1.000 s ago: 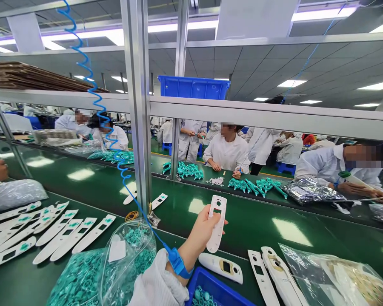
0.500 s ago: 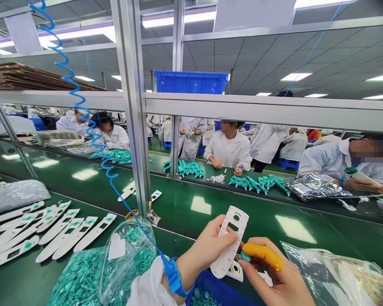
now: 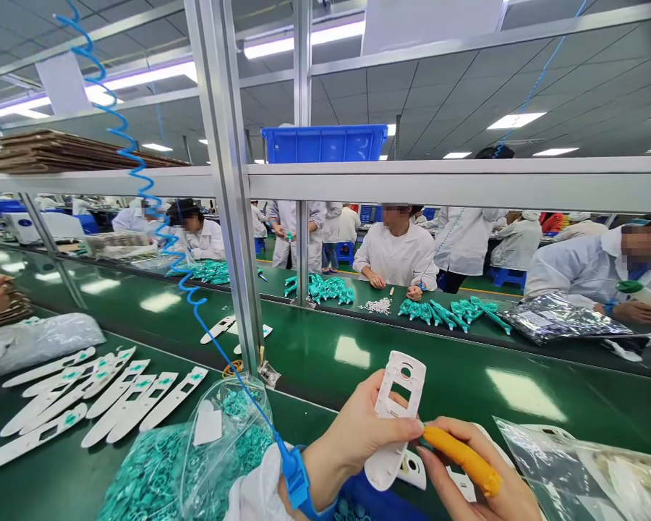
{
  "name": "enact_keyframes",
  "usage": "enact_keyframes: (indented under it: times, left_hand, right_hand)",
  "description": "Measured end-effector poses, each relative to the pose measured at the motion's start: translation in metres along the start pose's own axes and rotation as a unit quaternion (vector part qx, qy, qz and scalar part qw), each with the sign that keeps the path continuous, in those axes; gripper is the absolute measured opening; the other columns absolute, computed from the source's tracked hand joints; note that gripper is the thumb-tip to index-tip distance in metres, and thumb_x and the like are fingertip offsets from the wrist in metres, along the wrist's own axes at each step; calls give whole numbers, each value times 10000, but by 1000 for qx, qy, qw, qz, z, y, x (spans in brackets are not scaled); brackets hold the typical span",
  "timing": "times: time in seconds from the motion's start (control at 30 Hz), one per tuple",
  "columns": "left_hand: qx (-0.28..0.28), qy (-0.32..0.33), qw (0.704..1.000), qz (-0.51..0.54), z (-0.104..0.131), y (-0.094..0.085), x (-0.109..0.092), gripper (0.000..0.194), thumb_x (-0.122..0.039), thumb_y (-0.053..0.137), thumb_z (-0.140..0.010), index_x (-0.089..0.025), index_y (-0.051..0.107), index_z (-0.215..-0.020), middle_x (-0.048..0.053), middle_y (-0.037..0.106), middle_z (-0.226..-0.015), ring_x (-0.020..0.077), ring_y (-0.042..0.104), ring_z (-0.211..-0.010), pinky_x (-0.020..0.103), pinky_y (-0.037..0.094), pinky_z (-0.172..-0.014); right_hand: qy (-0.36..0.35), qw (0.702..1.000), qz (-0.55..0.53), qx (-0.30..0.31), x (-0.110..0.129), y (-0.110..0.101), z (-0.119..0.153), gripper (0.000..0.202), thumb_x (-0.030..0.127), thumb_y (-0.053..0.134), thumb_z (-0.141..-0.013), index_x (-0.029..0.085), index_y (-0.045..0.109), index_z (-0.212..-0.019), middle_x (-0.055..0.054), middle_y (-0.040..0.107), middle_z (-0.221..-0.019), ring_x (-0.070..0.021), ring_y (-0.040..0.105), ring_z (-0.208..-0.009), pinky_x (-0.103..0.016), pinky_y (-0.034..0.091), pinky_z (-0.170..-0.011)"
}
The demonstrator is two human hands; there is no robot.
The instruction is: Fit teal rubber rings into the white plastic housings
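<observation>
My left hand [image 3: 366, 423], with a blue wrist strap [image 3: 296, 477] on its wrist, grips a white plastic shell [image 3: 404, 394] tilted upright. A round hole and a rectangular window show near the shell's top. Beside its right edge, my right hand [image 3: 474, 470] pinches a small teal part, mostly hidden between thumb and forefinger. An orange-yellow finger cot [image 3: 464, 456] covers that forefinger. Its tip is close to my left thumb; whether they touch I cannot tell. Below my hands lies a blue bin [image 3: 396, 499] holding teal rings, and another white shell [image 3: 414, 472] is partly hidden.
Several long white shells [image 3: 168, 401] with teal pieces lie at left. Bags of teal rings [image 3: 146, 470] sit nearer me. A clear bag [image 3: 591, 463] lies at right. A coiled blue cord [image 3: 195, 304] and metal post [image 3: 231, 181] stand ahead. Co-workers sit across the green belt [image 3: 315, 362].
My right hand has brought the teal part closer to my left thumb and the shell's edge. The view has shifted slightly, and another person's hand now shows at the far left.
</observation>
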State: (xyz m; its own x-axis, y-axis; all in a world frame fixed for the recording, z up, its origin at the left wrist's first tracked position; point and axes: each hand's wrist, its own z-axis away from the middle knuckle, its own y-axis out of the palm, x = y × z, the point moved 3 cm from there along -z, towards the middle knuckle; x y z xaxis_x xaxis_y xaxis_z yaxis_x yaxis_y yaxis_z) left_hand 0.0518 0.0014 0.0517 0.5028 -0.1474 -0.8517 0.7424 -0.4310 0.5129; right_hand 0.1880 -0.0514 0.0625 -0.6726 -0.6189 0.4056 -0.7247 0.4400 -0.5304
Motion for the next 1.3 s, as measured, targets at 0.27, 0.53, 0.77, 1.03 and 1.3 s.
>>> enact_keyframes:
  times: [0.27,0.53,0.77,1.03,1.3]
  left_hand:
    - [-8,20,999,-28,1,1,1,492,-229,820,-538,-117,501,-895,-38,541,-660,47,483,-517,169,378,-479]
    - [-8,66,997,-47,5,2,-1,411,-230,779,-603,-123,481,-864,-28,549,-668,52,488,-532,177,382,-509]
    - [9,75,991,-106,8,5,-5,355,-192,722,-663,-116,497,-928,-17,557,-705,66,510,-582,191,411,-558]
    - [-12,51,988,-148,11,9,-7,275,-200,632,-757,-153,481,-982,-41,481,-756,48,484,-594,174,416,-565]
    - [16,41,982,-186,16,11,-5,426,-188,578,-797,-212,409,-1187,-21,469,-836,78,489,-674,208,431,-630]
  right_hand:
    - [-7,1000,-21,-12,2,0,-3,164,236,605,-795,223,594,-959,-42,647,-812,-137,625,-607,-219,542,-547]
    - [219,947,-234,9,-12,8,9,314,430,604,-780,199,658,-985,-77,703,-808,-185,665,-670,-279,570,-620]
    - [345,850,-394,55,-23,20,9,352,503,654,-715,191,712,-868,-58,700,-657,-159,649,-575,-242,537,-544]
    - [218,943,-247,-54,-8,1,-4,78,262,698,-679,239,684,-753,-2,660,-687,-137,628,-595,-208,544,-542]
    - [182,963,-182,-84,-15,1,4,150,234,671,-716,242,653,-865,4,670,-715,-125,637,-606,-205,547,-563]
